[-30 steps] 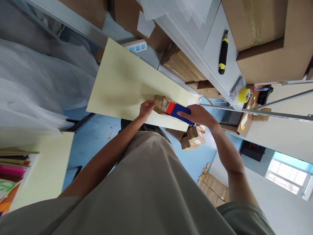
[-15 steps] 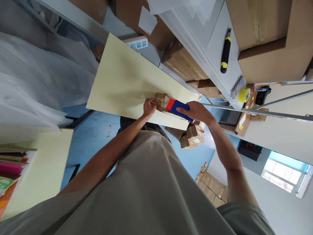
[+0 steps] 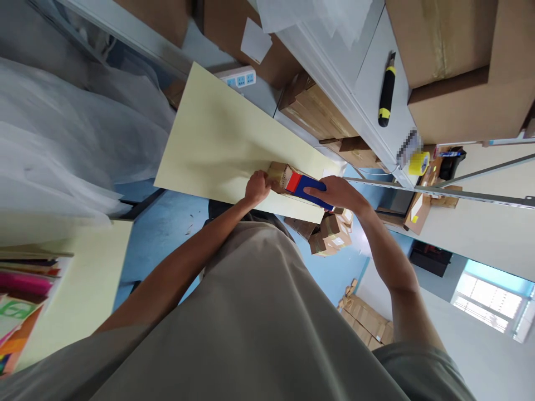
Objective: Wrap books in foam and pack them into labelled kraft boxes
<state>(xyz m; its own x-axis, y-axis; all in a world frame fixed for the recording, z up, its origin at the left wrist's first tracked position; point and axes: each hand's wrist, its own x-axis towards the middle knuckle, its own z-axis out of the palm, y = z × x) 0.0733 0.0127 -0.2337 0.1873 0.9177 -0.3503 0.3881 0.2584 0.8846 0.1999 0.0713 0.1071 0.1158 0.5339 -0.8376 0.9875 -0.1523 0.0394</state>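
A small brown cardboard box [image 3: 276, 174] lies on the pale yellow tabletop [image 3: 213, 128] in front of me. My left hand [image 3: 257, 188] is closed at the near left end of this box, its fingers curled against the cardboard. A blue and red box [image 3: 308, 189] is at the cardboard box's right end, seemingly partly inside it; how far in, I cannot tell. My right hand [image 3: 335, 192] grips the blue part, thumb on top and the other fingers mostly hidden beneath.
Beyond the tabletop stand a white power strip [image 3: 240, 78] and cardboard cartons [image 3: 320, 108]. A black and yellow utility knife [image 3: 387, 92] and a yellow tape roll [image 3: 419, 163] lie on the grey shelf. Sheer white sheeting [image 3: 62, 133] hangs at left. More boxes [image 3: 332, 234] sit lower right.
My left hand's fingers have closed in more on the end of the cardboard box. The right hand keeps its hold on the blue and red box. The whole view has shifted slightly.
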